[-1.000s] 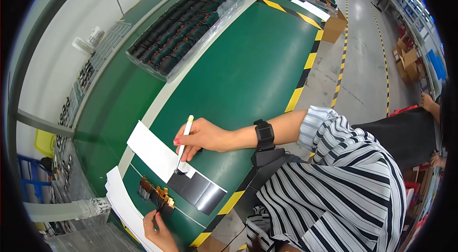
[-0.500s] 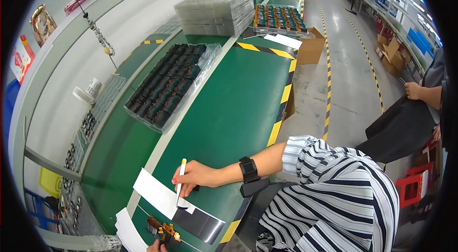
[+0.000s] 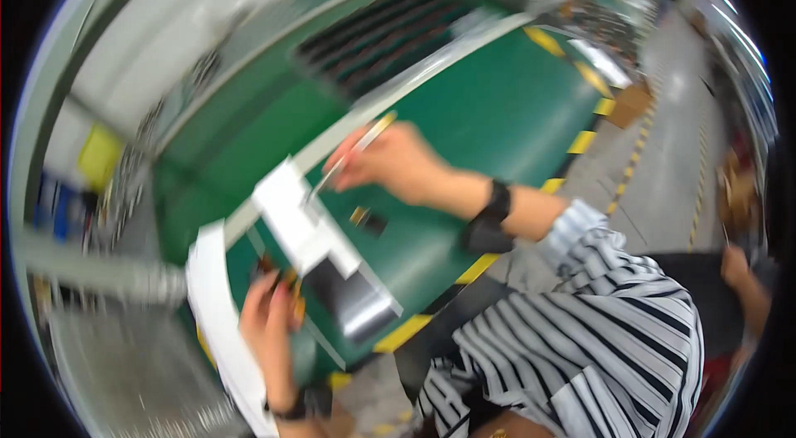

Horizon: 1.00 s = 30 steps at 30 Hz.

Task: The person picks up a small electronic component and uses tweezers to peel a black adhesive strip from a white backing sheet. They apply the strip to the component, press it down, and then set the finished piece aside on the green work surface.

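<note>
Head view: I note the right hand's point(image 3: 385, 163) grip clasping a slim white tool point(image 3: 363, 143) near the white card point(image 3: 284, 210); blur prevents me judging the left hand's point(image 3: 267, 326), at orange-and-dark parts point(image 3: 264, 265) on the green desk point(image 3: 473, 131). A hasty nudge could scatter them.

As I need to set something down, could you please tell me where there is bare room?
The widest bare patch of green bench lies to the upper right of the right hand, between pale rail and striped tape. It is crowded around the left hand, with white paper, dark sheets and small parts nearby.
</note>
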Motion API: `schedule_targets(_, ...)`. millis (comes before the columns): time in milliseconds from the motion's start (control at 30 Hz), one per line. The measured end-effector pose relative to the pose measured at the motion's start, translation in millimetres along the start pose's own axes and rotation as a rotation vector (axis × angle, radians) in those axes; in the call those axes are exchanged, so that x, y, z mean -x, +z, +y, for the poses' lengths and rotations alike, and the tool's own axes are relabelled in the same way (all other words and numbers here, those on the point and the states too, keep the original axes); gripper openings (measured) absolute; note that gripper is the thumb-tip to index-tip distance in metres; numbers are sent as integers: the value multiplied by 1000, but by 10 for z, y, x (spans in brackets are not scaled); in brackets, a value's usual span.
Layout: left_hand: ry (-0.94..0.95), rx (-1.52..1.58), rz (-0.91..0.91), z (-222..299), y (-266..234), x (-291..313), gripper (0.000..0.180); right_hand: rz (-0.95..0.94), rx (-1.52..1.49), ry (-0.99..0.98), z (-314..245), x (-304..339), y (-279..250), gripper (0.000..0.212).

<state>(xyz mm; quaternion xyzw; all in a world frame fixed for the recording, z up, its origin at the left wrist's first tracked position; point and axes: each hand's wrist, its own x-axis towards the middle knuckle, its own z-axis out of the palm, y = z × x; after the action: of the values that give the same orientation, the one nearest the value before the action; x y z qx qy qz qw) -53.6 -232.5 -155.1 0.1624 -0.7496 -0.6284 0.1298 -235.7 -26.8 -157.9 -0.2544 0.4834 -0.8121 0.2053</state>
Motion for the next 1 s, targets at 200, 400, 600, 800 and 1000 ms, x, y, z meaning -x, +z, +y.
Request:
schedule_targets(200,-150,320,-51,-199,290,-342,19,30,-90,-69,69,-17,38,14)
schedule_targets(400,-235,490,-81,-296,300,-289,21,-56,7,-65,151,213,135,12)
schedule_targets(600,-271,537,-117,-315,296,-259,23,-103,93,13,214,279,187,12)
schedule_targets(800,-286,584,-140,-307,316,-241,22,-105,123,84,265,292,186,12)
schedule_targets(1000,-299,588,-155,-314,333,-238,22,-13,174,77,327,283,197,11)
